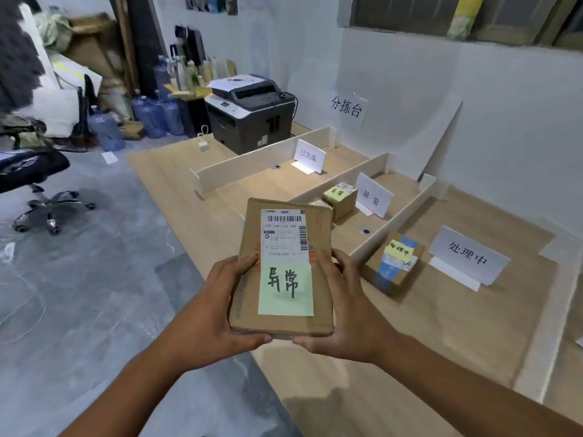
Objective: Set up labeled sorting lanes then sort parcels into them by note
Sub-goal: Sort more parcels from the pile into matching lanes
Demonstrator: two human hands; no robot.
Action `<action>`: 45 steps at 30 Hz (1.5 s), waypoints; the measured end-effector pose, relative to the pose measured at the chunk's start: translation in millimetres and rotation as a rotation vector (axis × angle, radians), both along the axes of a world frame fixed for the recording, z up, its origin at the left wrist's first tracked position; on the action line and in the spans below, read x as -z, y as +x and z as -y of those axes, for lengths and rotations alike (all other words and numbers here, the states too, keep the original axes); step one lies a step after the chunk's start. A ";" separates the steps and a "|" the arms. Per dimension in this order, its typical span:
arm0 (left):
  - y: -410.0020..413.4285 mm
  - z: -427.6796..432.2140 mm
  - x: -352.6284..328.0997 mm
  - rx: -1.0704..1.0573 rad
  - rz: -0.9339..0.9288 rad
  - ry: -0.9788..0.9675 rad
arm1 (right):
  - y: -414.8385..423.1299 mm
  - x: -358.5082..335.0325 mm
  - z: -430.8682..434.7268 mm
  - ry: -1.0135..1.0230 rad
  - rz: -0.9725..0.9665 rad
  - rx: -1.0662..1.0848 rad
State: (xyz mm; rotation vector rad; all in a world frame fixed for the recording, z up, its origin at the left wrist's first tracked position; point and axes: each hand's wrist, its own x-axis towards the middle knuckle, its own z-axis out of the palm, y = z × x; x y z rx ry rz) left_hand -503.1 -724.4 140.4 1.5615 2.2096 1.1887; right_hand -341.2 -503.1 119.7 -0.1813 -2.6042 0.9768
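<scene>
I hold a flat brown cardboard parcel [249, 234] in front of me above the table's near edge. It bears a shipping label and a green note reading 异常. My left hand [220, 305] grips its left side and bottom, and my right hand [342, 310] grips its right side. On the wooden table [176, 171], white dividers [249, 159] form three lanes with standing signs: 已完成 [310, 155], 异常 [373, 195] and 处理中 [467, 252]. A small box with a yellow note [339, 197] sits in the 异常 lane. Another noted box [392, 263] lies in the 处理中 lane.
A printer [249, 111] stands at the table's far end, under a wall sign 分拣台 [345, 107]. Water jugs [154, 113] and cardboard clutter line the far wall. An office chair [34, 175] stands on the grey floor at the left.
</scene>
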 end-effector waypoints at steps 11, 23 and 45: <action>-231.4 -25.7 50.5 0.302 0.148 -0.159 | -172.1 58.5 41.6 -0.139 0.108 0.311; -270.5 -228.2 125.9 0.676 0.215 -0.300 | -177.3 107.0 -57.6 -0.247 0.324 0.747; -290.5 -352.0 171.9 0.806 0.245 -0.378 | -202.9 132.7 -153.5 -0.164 0.646 0.887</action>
